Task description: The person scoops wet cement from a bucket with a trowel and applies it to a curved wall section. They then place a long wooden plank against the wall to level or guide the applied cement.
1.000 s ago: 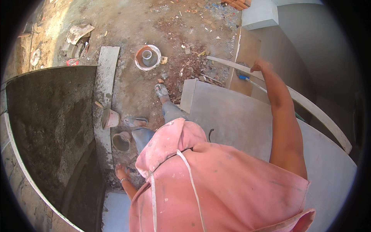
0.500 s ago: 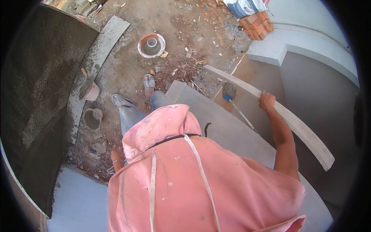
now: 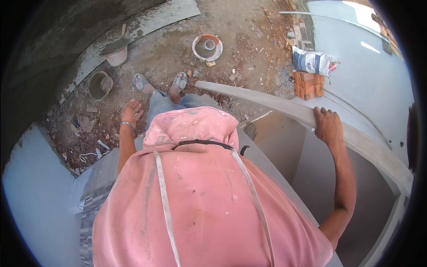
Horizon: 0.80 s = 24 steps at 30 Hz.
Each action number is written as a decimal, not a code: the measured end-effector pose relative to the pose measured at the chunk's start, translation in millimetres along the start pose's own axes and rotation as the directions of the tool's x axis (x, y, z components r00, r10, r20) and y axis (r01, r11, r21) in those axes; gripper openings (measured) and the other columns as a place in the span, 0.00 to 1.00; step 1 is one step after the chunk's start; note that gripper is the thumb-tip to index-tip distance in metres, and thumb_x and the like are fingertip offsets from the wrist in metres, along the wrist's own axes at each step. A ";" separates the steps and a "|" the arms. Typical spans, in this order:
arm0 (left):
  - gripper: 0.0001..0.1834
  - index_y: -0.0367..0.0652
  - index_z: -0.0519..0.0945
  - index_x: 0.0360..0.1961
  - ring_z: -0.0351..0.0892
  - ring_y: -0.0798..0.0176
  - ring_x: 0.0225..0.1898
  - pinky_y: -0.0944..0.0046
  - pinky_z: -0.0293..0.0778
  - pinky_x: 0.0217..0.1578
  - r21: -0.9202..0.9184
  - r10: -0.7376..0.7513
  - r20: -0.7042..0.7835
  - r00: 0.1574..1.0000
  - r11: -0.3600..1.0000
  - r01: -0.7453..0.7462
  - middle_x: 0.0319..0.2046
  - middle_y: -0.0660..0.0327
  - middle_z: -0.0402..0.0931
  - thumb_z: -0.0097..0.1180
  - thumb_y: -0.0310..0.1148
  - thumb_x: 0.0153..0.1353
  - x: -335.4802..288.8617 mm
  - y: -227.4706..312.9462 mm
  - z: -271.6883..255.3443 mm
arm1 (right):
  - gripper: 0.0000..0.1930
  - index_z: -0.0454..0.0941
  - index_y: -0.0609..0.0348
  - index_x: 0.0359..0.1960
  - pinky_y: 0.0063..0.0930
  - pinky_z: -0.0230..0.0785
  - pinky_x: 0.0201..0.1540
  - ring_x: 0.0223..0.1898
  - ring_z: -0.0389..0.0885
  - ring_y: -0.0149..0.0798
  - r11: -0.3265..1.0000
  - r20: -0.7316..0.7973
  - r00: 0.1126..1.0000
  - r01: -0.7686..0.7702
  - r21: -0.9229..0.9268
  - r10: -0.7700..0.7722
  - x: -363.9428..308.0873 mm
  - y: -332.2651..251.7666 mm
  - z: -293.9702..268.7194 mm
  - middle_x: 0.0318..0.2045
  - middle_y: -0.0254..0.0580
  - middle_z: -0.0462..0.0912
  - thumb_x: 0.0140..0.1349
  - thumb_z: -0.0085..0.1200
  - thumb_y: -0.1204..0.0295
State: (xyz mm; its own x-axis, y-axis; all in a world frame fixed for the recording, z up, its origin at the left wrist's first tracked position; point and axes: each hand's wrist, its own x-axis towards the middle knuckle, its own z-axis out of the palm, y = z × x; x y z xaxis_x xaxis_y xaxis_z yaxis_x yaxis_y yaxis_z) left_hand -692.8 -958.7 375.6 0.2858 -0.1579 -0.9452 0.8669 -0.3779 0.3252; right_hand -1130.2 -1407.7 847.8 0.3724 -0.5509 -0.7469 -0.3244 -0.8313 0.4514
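A long pale straightedge board slants from the middle of the view to the far right. My right hand is closed around it, with the fingers over its upper edge. My left hand hangs beside my left leg, fingers apart and holding nothing; a bracelet circles that wrist. Nearest to it is a mortar-stained bucket on the dirt ground. Farther off, another bucket has a wooden tool handle rising at its far side.
A round basin with a small cup inside sits ahead of my sandalled feet. Stacked bricks under a white and blue sack stand by the right wall. A splattered plank lies at the far left, near a dark mortared wall.
My right hand has lifted the board and swung it outward to the right. My left hand has come forward into fuller view. The view has turned, and the brush is out of sight.
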 end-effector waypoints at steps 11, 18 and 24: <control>0.40 0.45 0.61 0.77 0.79 0.48 0.64 0.39 0.71 0.64 -0.309 -0.113 0.205 0.972 0.935 0.174 0.66 0.48 0.75 0.48 0.60 0.75 -25.9 23.0 -30.0 | 0.33 0.79 0.69 0.53 0.45 0.80 0.46 0.40 0.88 0.61 0.852 -0.141 0.946 0.325 0.410 -0.293 24.0 -127.0 -165.4 0.40 0.60 0.87 0.39 0.70 0.71; 0.56 0.44 0.54 0.77 0.77 0.42 0.62 0.30 0.69 0.64 -0.962 0.312 0.168 0.935 0.260 0.086 0.60 0.41 0.73 0.43 0.80 0.64 -24.0 98.6 -51.8 | 0.34 0.81 0.61 0.55 0.44 0.76 0.53 0.49 0.87 0.57 0.826 0.122 0.960 0.148 0.544 -0.252 66.6 -195.6 -236.3 0.47 0.58 0.87 0.41 0.70 0.67; 0.58 0.40 0.57 0.74 0.79 0.47 0.51 0.36 0.75 0.58 -0.940 0.114 -0.099 0.989 0.314 -0.130 0.51 0.48 0.72 0.44 0.81 0.63 -11.9 183.8 -54.2 | 0.36 0.79 0.59 0.60 0.45 0.78 0.51 0.46 0.87 0.59 0.733 -0.131 0.889 0.439 0.520 -0.439 142.1 -214.7 -243.1 0.43 0.60 0.88 0.43 0.71 0.66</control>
State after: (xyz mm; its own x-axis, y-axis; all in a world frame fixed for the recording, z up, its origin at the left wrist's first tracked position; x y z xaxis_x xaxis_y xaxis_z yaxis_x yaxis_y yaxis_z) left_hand -514.8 -976.7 445.1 0.4219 -0.1091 -0.9001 0.6191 0.7599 0.1981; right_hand -796.2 -1325.5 763.4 0.5876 -0.1344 -0.7979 -0.5262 -0.8126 -0.2506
